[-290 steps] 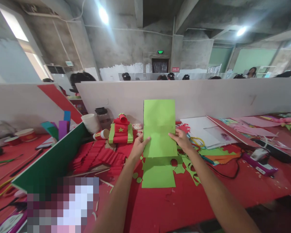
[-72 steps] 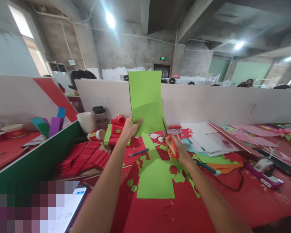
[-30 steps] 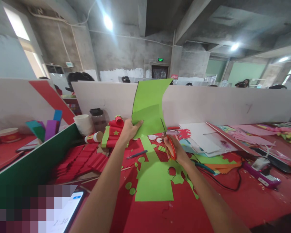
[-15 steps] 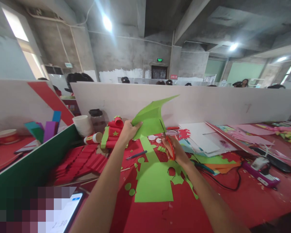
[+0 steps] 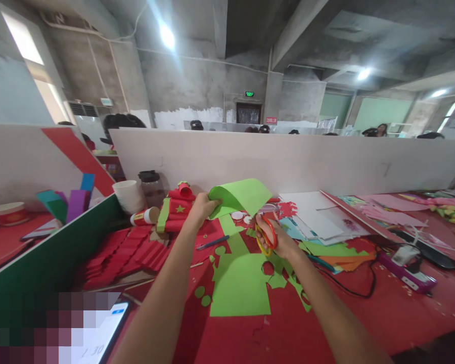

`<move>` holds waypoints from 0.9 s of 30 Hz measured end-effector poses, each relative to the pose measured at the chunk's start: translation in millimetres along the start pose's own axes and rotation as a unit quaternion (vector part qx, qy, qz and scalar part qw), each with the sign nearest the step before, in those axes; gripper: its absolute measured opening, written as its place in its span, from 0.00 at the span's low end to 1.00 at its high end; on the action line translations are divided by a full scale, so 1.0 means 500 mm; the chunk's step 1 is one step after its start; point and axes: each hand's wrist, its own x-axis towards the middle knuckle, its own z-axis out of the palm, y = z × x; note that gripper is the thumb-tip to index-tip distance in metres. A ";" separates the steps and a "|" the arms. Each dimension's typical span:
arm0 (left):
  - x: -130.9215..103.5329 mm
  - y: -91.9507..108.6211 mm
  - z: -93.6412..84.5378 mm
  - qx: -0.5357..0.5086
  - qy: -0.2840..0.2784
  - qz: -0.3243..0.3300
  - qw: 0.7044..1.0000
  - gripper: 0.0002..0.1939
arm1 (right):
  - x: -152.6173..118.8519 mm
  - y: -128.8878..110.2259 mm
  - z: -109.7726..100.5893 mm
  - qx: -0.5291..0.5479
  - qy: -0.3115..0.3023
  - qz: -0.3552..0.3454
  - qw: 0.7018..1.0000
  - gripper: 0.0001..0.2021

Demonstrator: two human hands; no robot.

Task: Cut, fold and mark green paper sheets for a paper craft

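Note:
My left hand (image 5: 203, 208) pinches the left edge of a green sheet (image 5: 242, 194), which is raised above the table and curves over to the right. My right hand (image 5: 275, 235) holds scissors (image 5: 270, 232) with red and yellow handles close to the sheet's lower right corner; their blades are hard to make out. Below, a larger green piece (image 5: 240, 285) lies flat on the red table (image 5: 227, 338), with small green scraps around it. A dark blue pen (image 5: 213, 242) lies between my forearms.
Folded red paper (image 5: 125, 253), a paper cup stack (image 5: 129, 196) and a lidded jar (image 5: 151, 187) stand at the left. White sheets (image 5: 318, 217) and a purple power strip (image 5: 407, 273) lie at the right. A white partition (image 5: 307, 162) runs behind.
The green sheet has dropped and curled over, its raised right tip now lower. The scissors have turned in my right hand, and their blades no longer show upright against the sheet.

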 end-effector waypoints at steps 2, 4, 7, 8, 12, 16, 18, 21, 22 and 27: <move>-0.004 0.000 0.002 0.035 0.000 -0.015 0.999 0.07 | 0.006 0.007 -0.008 0.018 -0.004 0.039 0.999 0.21; -0.009 0.000 0.004 0.053 0.000 -0.024 0.998 0.05 | 0.010 0.012 -0.014 0.021 -0.005 0.055 0.998 0.21; -0.015 0.004 0.007 0.067 0.005 -0.042 0.997 0.04 | 0.013 0.018 -0.018 0.021 -0.007 0.058 0.998 0.20; -0.018 0.007 0.009 0.069 0.006 -0.051 0.996 0.04 | 0.013 0.018 -0.019 0.021 -0.007 0.057 0.998 0.20; -0.027 0.019 0.011 0.060 0.007 -0.071 0.996 0.06 | 0.011 0.013 -0.016 0.018 0.002 0.057 0.998 0.20; -0.029 0.021 0.009 0.040 0.007 -0.081 0.996 0.05 | 0.006 0.002 -0.013 0.025 -0.007 0.057 0.998 0.20; -0.025 0.015 0.009 0.012 0.012 -0.097 0.995 0.06 | 0.005 0.000 -0.014 0.030 -0.015 0.060 0.998 0.20; -0.018 -0.002 0.015 -0.024 0.027 -0.117 0.992 0.07 | 0.004 0.001 -0.020 0.023 -0.012 0.068 0.997 0.20; -0.016 -0.008 0.019 -0.031 0.029 -0.122 0.992 0.08 | 0.004 0.002 -0.023 0.016 -0.010 0.071 0.997 0.20; -0.021 -0.028 0.044 -0.077 0.015 -0.152 0.985 0.08 | 0.005 0.001 -0.042 -0.010 -0.001 0.094 0.996 0.19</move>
